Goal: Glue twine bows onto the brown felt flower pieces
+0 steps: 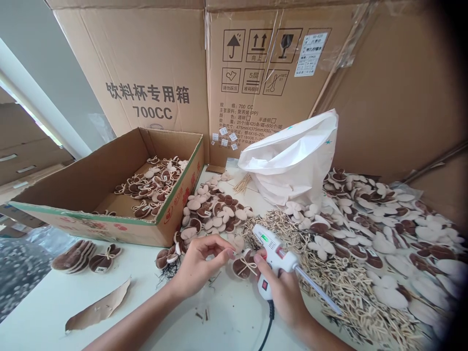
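My right hand (287, 292) is wrapped round a white hot glue gun (272, 253). A clear glue stick (318, 287) juts from its rear end, and its nozzle points away from me. Against my right thumb tip is a brown plush piece (242, 268) with a cream cord bow (247, 263); whether the thumb grips it I cannot tell. My left hand (201, 263) is closed in a pinch just left of that piece. Whatever lies between its thumb and forefinger is too small to make out.
A cardboard box (109, 226) with finished-looking bow pieces stands at left. Loose cord bows (351, 292) and plush pieces (387, 229) heap up at right, beside a white bag (292, 161). Stacked brown ovals (75, 256) and a torn cardboard strip (98, 307) lie front left. A power cord (270, 319) trails toward me.
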{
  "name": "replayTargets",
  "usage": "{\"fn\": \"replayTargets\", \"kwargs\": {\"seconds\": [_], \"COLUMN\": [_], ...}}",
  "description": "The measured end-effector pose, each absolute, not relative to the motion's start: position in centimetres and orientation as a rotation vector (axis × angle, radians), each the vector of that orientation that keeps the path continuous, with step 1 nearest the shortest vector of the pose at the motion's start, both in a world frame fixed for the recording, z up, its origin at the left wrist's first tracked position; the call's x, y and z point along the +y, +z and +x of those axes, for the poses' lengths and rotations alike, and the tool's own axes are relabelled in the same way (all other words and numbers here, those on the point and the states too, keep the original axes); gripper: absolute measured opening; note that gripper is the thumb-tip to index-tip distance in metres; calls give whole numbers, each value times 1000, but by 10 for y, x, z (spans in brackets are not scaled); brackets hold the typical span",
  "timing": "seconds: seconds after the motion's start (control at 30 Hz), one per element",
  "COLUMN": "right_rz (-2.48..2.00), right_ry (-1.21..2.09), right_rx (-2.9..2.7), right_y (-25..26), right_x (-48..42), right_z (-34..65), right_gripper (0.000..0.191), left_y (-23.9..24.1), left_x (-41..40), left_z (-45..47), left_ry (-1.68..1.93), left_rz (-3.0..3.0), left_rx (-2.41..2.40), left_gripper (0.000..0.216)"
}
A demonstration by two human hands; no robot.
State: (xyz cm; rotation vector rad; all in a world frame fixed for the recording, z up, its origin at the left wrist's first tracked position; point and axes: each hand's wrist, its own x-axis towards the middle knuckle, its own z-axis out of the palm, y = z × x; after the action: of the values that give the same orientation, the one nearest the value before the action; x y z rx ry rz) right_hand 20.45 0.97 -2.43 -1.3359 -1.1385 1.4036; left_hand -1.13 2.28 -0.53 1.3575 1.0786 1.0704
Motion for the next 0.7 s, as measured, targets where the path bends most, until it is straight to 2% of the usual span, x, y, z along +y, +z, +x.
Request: {"fn": "replayTargets", "kwargs": {"seconds": [0.4,0.7], "right_rz": [-1367,-1362], "right_ry": [1402,1419], "right_rx": [-1166,-1174], "right_y": [-27,-25], "right_x": [11,12], "right_z": [206,205], "right_gripper": [45,41], "left_y": [-9,-10], "left_x": [23,22], "left_z": [-8,-8], "left_ry": [1112,1019], "left_rz": [1242,1391], "left_rx": [1058,1064], "left_gripper": [23,22]}}
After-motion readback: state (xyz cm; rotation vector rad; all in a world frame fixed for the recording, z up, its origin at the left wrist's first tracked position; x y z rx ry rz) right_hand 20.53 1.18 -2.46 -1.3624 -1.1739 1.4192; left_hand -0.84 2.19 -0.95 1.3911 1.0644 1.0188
